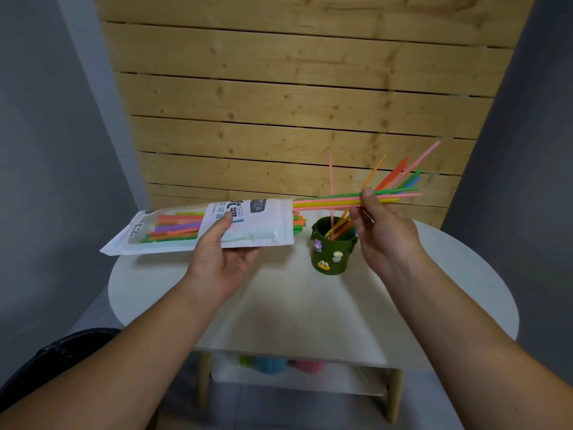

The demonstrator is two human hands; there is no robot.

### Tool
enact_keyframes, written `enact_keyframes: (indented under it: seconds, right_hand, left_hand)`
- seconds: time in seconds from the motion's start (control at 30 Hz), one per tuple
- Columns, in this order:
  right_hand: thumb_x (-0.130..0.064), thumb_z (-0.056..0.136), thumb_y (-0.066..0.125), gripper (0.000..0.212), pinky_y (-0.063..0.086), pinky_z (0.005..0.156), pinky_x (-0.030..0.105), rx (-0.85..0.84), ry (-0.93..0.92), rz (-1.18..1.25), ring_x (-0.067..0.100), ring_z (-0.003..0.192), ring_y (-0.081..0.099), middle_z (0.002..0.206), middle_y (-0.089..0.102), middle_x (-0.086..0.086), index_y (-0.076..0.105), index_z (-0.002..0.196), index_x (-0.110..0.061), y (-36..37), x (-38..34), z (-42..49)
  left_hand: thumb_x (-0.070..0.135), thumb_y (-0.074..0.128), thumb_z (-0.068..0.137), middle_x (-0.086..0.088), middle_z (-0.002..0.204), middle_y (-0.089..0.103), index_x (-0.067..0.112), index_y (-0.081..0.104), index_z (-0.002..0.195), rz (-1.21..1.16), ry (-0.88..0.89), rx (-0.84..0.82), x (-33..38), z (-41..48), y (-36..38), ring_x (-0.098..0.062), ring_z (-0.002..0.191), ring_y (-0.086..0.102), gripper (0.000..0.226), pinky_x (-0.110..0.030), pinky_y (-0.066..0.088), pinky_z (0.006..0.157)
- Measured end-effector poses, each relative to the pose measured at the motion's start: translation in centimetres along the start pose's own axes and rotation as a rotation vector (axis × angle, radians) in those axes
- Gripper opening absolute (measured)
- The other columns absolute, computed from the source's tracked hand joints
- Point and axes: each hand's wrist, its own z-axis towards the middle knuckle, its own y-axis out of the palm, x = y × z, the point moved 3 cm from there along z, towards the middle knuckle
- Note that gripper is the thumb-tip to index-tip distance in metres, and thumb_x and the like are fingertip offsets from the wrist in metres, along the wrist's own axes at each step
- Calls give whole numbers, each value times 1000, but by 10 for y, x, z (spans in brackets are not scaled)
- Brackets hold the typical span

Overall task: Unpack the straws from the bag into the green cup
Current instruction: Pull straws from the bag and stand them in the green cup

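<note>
My left hand (221,260) grips a white straw bag (263,226) from below, thumb on top, holding it level above the table with its open end to the right. Coloured straws show through the bag's clear window (176,228). My right hand (379,231) pinches a bundle of straws (328,201) drawn partly out of the bag's mouth, above the green cup (333,256). The cup, decorated with small cartoon figures, stands on the table and holds several straws (400,175) leaning to the right.
The round white table (279,305) stands before a wooden slat wall (294,103). A lower shelf holds blue, pink and green objects (273,364). A dark object (46,361) lies at the lower left beside the table.
</note>
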Motion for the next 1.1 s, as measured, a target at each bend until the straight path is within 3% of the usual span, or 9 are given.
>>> enact_keyframes:
  seconds: [0.27,0.57,0.83,1.1]
  right_hand:
    - [-9,93,65,3,58,72,21,15,-50,-34,12,81,74,86,76,3,68,91,-9,-29,-30,11]
    - [-10,93,67,4,55,74,18,99,-257,-92,9,72,66,86,68,2,66,89,-9,-60,-70,6]
    - [-15,91,70,10,55,75,18,99,-461,-349,13,72,64,83,65,3,68,83,-10,-74,-101,0]
    - [-19,91,70,7,55,75,19,119,-537,-437,12,77,68,87,68,3,70,88,-13,-72,-113,-3]
  left_hand:
    - [13,70,92,-9,112,78,13,63,126,-25,39,64,10,9,-17,-27,101,76,34,-51,56,96]
    - [13,69,93,-7,105,79,15,66,121,17,32,67,0,6,-15,-25,93,78,29,-54,59,84]
    - [15,70,93,-8,105,80,15,67,116,66,-16,34,-17,-1,-5,-24,93,78,24,-51,61,82]
    - [14,70,92,-8,108,79,15,67,120,71,-9,44,-15,0,-7,-26,95,78,28,-53,60,85]
